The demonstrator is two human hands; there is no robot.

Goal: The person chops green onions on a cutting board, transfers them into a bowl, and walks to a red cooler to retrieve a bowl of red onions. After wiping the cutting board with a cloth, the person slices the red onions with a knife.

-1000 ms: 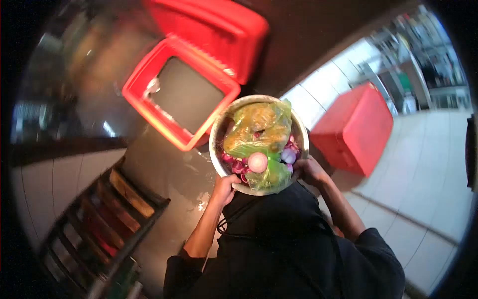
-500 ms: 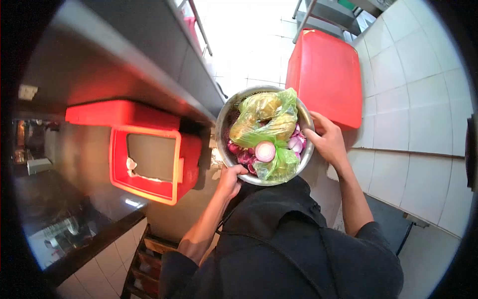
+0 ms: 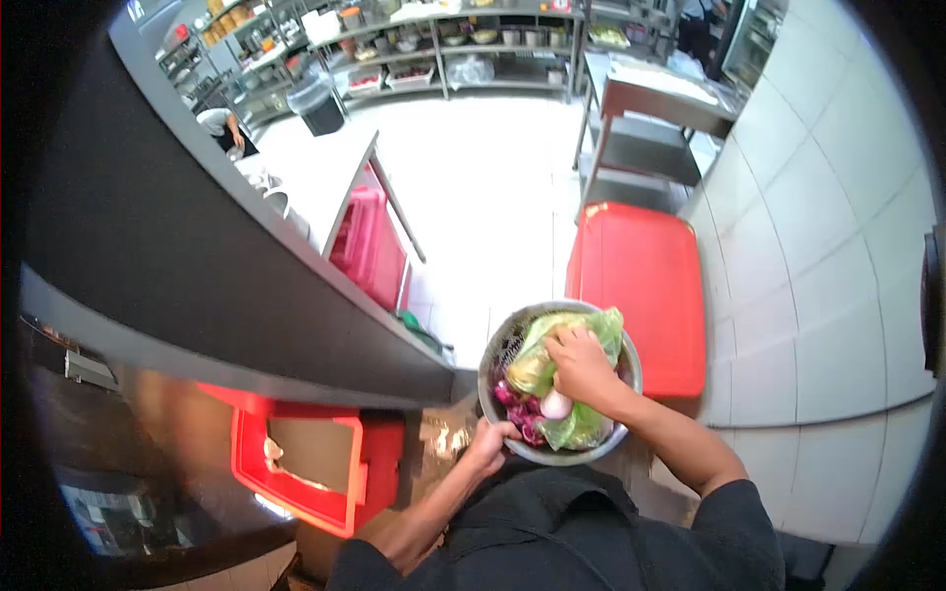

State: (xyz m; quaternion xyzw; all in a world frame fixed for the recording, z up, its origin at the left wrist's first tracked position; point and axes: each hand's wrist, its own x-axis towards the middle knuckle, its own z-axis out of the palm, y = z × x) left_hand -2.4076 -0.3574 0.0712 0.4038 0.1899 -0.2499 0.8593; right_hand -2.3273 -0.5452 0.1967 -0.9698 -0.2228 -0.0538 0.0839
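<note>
A round metal colander [image 3: 633,366] is held in front of my body. My left hand [image 3: 490,441] grips its near left rim. Over the bowl, my right hand [image 3: 581,369] has its fingers closed on a green plastic bag [image 3: 530,369] with yellowish contents. Several purple onions [image 3: 527,422] lie at the left and near side of the bowl, and a pale cut onion [image 3: 556,404] shows just below my right hand. Part of the bag lies at the near right side of the bowl.
A red container [image 3: 645,295] stands beyond the colander. An orange-red bin [image 3: 360,483] is at lower left, beside a dark partition [image 3: 197,246]. A tiled wall [image 3: 788,295] runs along the right. Another person [image 3: 222,128] is at the far left, near metal shelves [image 3: 443,54].
My right hand has left the rim and taken hold of the bag. The view has tilted up, showing more of the kitchen, and the colander appears lower in it.
</note>
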